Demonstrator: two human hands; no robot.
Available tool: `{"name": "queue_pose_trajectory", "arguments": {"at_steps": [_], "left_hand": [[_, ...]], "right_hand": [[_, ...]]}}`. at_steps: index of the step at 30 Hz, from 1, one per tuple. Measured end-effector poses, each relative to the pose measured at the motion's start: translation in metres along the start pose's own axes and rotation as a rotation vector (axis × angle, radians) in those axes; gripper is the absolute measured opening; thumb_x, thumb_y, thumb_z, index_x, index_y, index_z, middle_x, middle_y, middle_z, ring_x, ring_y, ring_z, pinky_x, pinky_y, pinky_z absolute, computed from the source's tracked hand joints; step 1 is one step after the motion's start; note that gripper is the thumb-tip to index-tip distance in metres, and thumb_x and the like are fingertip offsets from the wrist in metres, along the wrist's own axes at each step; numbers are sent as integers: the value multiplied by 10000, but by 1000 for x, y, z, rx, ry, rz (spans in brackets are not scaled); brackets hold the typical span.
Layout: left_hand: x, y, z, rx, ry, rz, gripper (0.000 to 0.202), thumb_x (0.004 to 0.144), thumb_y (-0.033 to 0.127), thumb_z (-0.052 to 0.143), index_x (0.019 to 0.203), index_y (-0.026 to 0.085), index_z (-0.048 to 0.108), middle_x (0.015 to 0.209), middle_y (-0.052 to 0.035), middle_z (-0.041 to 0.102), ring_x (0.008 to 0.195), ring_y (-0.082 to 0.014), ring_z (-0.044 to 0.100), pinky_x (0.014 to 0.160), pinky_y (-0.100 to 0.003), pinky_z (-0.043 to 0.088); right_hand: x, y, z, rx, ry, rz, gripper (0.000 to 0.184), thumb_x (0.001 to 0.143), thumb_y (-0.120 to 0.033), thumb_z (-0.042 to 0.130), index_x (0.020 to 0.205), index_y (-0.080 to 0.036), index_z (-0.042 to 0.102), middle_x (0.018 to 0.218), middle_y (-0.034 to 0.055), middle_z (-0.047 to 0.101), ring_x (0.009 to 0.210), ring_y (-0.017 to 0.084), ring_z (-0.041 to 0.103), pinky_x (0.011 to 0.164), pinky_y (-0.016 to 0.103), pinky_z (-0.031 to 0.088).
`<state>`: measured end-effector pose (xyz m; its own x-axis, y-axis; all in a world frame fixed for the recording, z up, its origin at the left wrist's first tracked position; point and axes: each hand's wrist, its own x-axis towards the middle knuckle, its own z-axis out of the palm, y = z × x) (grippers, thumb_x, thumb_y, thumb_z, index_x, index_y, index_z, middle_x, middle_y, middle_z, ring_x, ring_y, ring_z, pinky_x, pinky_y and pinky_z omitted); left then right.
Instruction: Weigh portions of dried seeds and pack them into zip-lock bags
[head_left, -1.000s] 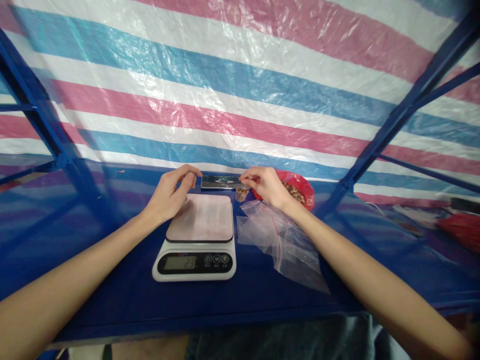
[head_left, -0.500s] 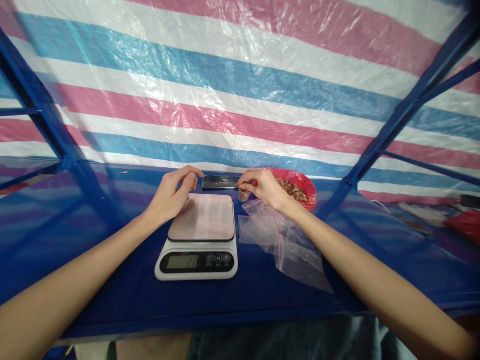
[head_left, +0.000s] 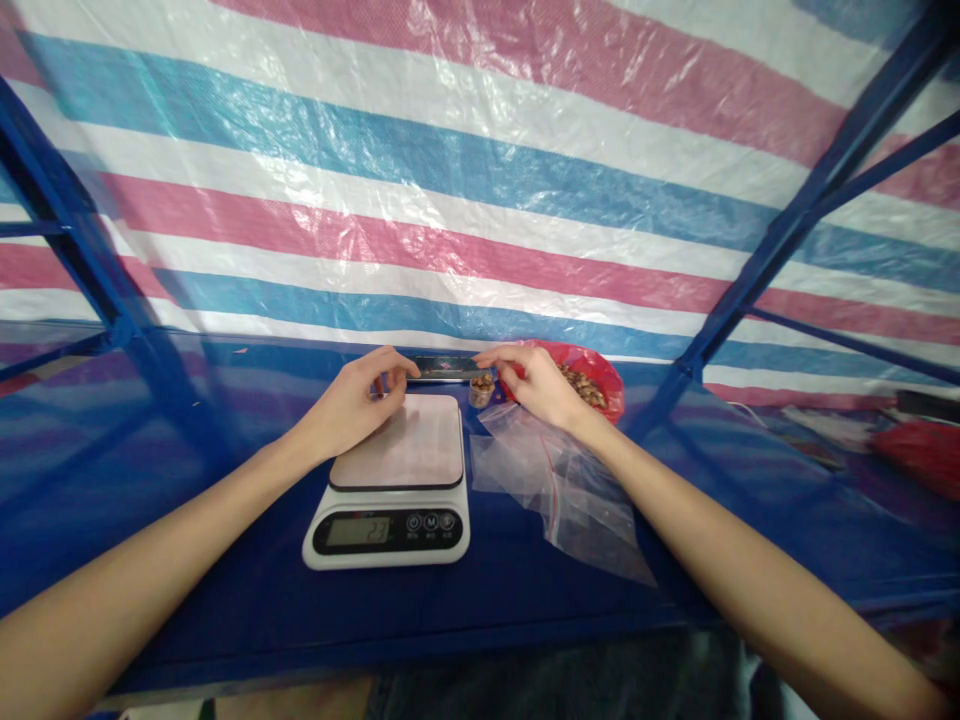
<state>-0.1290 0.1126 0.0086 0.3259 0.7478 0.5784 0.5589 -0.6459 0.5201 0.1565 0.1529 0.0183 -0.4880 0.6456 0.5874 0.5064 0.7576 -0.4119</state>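
My left hand (head_left: 360, 400) is over the back left of a white digital scale (head_left: 385, 540). Its fingers are bent but apart, with the index fingertip at the left end of a flat dark phone-like device (head_left: 448, 369). My right hand (head_left: 541, 385) reaches its index finger to the right end of that device, thumb apart from it. A small clear cup (head_left: 481, 397) of brown nut-like pieces stands just below the right fingertips. Behind the right hand, a red plastic bag (head_left: 611, 372) holds more such pieces, partly hidden by the hand.
Clear zip bags (head_left: 566, 490) lie right of the scale, partly under the right wrist. A blue table (head_left: 480, 610) carries everything, with a striped plastic sheet (head_left: 420, 220) behind. Blue metal posts (head_left: 757, 255) rise at both sides. Another red bag (head_left: 919, 450) lies far right.
My right fingers have come off the small cup, which now stands free, and the index finger stretches to the device's right end. My left index finger has moved onto the device's left end.
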Motion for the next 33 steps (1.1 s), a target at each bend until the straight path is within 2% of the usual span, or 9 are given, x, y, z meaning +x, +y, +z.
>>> {"name": "queue_pose_trajectory", "arguments": {"at_steps": [4, 7, 11, 13, 16, 18, 22, 25, 33], "left_hand": [[1, -3, 2, 9, -41, 20, 232, 884, 231, 526, 1012, 209, 717, 950, -34, 630, 805, -172, 595, 729, -300, 477], [0, -8, 3, 8, -67, 18, 229, 905, 245, 508, 996, 215, 717, 967, -38, 637, 802, -175, 604, 743, -311, 484], [1, -10, 1, 52, -131, 10, 233, 954, 297, 492, 974, 229, 714, 983, -35, 661, 802, -185, 617, 756, -327, 478], [3, -6, -1, 96, -174, 34, 246, 970, 344, 497, 954, 236, 717, 994, -42, 679, 866, -213, 632, 798, -345, 487], [3, 2, -2, 121, -250, 101, 309, 1006, 428, 481, 1007, 254, 737, 1124, -63, 713, 1063, -263, 645, 944, -385, 501], [1, 4, 0, 114, -319, 122, 364, 1038, 465, 451, 1204, 293, 724, 1326, -55, 687, 1239, -274, 611, 1087, -407, 466], [-8, 2, 6, 183, -453, 101, 529, 1057, 508, 444, 1574, 395, 432, 1632, 13, 466, 1483, -267, 452, 1269, -449, 309], [-11, 2, 8, 249, -502, 101, 570, 1057, 536, 436, 1607, 409, 358, 1676, 32, 387, 1530, -263, 398, 1293, -457, 273], [-7, 22, 3, 326, -581, 67, 584, 1073, 583, 353, 1608, 351, 376, 1674, 21, 389, 1530, -240, 401, 1288, -434, 295]], "right_hand": [[3, 7, -31, -164, 199, 59, 484, 750, -2, 437, 1019, -180, 797, 1027, 65, 814, 951, 235, 753, 914, 360, 568], [-3, 31, -65, -253, 328, 145, 402, 734, -32, 436, 896, -158, 781, 907, 77, 804, 834, 225, 740, 822, 338, 560], [-28, 73, -91, -222, 86, 317, 283, 774, -77, 492, 806, -157, 762, 782, 63, 785, 705, 209, 714, 701, 313, 545], [-39, 84, -90, -235, -3, 327, 250, 826, -107, 530, 843, -161, 773, 845, 69, 801, 752, 217, 725, 731, 329, 550], [-45, 82, -82, -317, -18, 262, 235, 903, -144, 551, 929, -173, 783, 971, 86, 808, 859, 236, 734, 813, 359, 545], [-43, 76, -76, -354, -30, 223, 233, 932, -155, 559, 988, -185, 783, 1029, 89, 802, 907, 242, 734, 842, 364, 538], [-42, 73, -68, -369, -77, 203, 233, 936, -146, 588, 1067, -192, 775, 1058, 91, 797, 919, 246, 736, 821, 353, 537], [-44, 76, -64, -385, -91, 210, 234, 925, -119, 586, 1042, -189, 776, 1023, 88, 800, 883, 242, 735, 793, 348, 533], [-46, 82, -65, -397, -111, 273, 291, 865, -73, 629, 1077, -207, 776, 1066, 75, 796, 936, 244, 738, 851, 348, 558]]}}
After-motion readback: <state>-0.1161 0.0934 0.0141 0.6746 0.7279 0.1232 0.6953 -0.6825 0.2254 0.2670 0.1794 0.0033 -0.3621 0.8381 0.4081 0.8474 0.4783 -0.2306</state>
